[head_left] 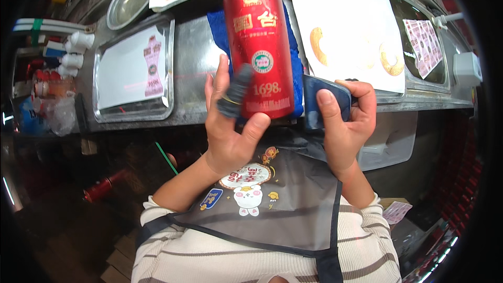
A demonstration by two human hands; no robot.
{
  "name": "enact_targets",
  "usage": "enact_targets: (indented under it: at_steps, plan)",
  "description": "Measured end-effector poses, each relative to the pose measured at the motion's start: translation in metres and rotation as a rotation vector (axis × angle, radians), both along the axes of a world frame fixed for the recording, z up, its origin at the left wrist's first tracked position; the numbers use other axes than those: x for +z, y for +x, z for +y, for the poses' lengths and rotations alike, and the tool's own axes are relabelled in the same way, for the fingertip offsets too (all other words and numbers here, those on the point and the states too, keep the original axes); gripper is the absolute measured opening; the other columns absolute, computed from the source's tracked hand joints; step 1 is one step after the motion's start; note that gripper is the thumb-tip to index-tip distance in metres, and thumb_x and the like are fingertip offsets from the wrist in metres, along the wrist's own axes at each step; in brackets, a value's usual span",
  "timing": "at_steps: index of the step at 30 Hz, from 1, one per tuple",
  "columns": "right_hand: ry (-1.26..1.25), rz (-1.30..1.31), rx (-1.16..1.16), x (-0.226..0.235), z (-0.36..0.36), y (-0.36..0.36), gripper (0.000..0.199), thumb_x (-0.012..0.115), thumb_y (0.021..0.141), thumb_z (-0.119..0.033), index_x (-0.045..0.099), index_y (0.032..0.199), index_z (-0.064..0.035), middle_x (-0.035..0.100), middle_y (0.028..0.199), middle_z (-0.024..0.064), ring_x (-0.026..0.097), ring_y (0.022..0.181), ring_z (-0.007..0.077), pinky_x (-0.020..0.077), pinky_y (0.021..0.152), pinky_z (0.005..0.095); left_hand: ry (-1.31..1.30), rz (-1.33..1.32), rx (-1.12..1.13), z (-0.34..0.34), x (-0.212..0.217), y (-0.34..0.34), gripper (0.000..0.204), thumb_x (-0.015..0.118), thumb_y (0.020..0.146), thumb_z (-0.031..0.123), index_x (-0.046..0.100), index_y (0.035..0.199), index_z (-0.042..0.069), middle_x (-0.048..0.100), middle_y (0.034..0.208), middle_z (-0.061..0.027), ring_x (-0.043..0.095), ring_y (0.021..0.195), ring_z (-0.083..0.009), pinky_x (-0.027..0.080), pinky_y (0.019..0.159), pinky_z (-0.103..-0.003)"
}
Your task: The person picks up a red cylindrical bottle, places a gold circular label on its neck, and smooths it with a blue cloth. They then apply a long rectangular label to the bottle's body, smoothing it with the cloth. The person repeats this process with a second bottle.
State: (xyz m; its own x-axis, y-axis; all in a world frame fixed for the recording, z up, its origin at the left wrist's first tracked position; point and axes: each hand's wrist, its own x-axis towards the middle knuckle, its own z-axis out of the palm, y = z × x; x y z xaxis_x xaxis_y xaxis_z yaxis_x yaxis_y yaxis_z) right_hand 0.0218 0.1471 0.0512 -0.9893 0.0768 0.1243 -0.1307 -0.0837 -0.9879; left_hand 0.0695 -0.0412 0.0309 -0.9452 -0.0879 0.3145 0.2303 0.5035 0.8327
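A red bottle (270,31) with gold and white print and a round green-and-white emblem lies on a blue cloth (297,68), its base toward me. My left hand (230,131) is at the bottle's lower left side, fingers spread, the thumb by the base. A dark ribbed cover, blurred, appears to sit on one of its fingers; whether the hand presses on the bottle I cannot tell. To the right of the base, my right hand (348,120) grips a flat dark blue scraper-like piece (320,102) between thumb and fingers.
On the left, a metal tray (168,94) carries a white sheet and a pink label (153,68). Behind it stands a round metal bowl (126,5). White sheets (346,15) with gold ring-shaped pieces lie right, beside another tray with a pink patterned sheet (423,44).
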Motion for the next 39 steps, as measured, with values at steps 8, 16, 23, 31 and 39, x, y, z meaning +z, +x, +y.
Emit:
enact_targets:
  at_steps: [8, 16, 23, 31, 39]
  plan:
    - [0.281, -0.036, 0.014, -0.028, 0.009, -0.011, 0.020, 0.074, 0.092, -0.005, 0.059, 0.104, 0.0004, 0.061, 0.096, 0.0036, 0.058, 0.085, 0.0080, 0.0481, 0.077, 0.0222, -0.418, -0.012, 0.113, -0.002, -0.009, 0.030, 0.048, 0.065, 0.094, 0.044, 0.073, 0.120, 0.004, 0.028, 0.157, -0.0381, 0.032, 0.144, -0.0534, 0.010, 0.115, -0.068]
    - [0.789, 0.738, 0.262, 0.010, -0.021, -0.005, 0.037, 0.078, 0.070, 0.007, 0.075, 0.104, -0.0076, 0.065, 0.095, 0.0059, 0.062, 0.085, 0.0235, 0.0502, 0.074, 0.0326, -0.170, -0.045, 0.099, -0.012, -0.022, 0.035, 0.045, 0.072, 0.088, 0.024, 0.065, 0.121, -0.006, 0.030, 0.160, -0.0287, 0.033, 0.148, -0.0431, 0.010, 0.118, -0.064]
    - [0.717, 0.776, 0.441, 0.021, -0.007, 0.018, 0.048, 0.081, 0.060, 0.005, 0.076, 0.105, -0.0092, 0.065, 0.089, 0.0062, 0.062, 0.072, 0.0254, 0.0516, 0.066, 0.0348, 0.249, -0.012, 0.016, -0.015, -0.027, 0.032, 0.052, 0.061, 0.095, 0.016, 0.050, 0.141, -0.003, 0.053, 0.145, -0.0230, 0.046, 0.140, -0.0364, 0.010, 0.122, -0.057]
    - [0.329, 0.236, 0.070, 0.010, -0.017, 0.008, 0.028, 0.081, 0.086, -0.003, 0.064, 0.107, 0.0000, 0.064, 0.098, 0.0039, 0.059, 0.088, 0.0079, 0.0474, 0.080, 0.0215, 0.170, -0.025, 0.017, -0.008, -0.025, 0.002, 0.053, 0.065, 0.099, 0.031, 0.053, 0.137, -0.003, 0.060, 0.137, -0.0215, 0.049, 0.137, -0.0353, 0.011, 0.120, -0.058]
    - [0.785, 0.727, 0.208, 0.015, -0.035, -0.017, 0.036, 0.076, 0.069, 0.006, 0.076, 0.102, -0.0059, 0.064, 0.085, 0.0067, 0.059, 0.077, 0.0220, 0.0483, 0.067, 0.0314, 0.347, -0.088, -0.012, -0.012, -0.029, 0.007, 0.045, 0.059, 0.102, 0.023, 0.054, 0.139, -0.001, 0.058, 0.140, -0.0209, 0.051, 0.136, -0.0319, 0.015, 0.121, -0.054]
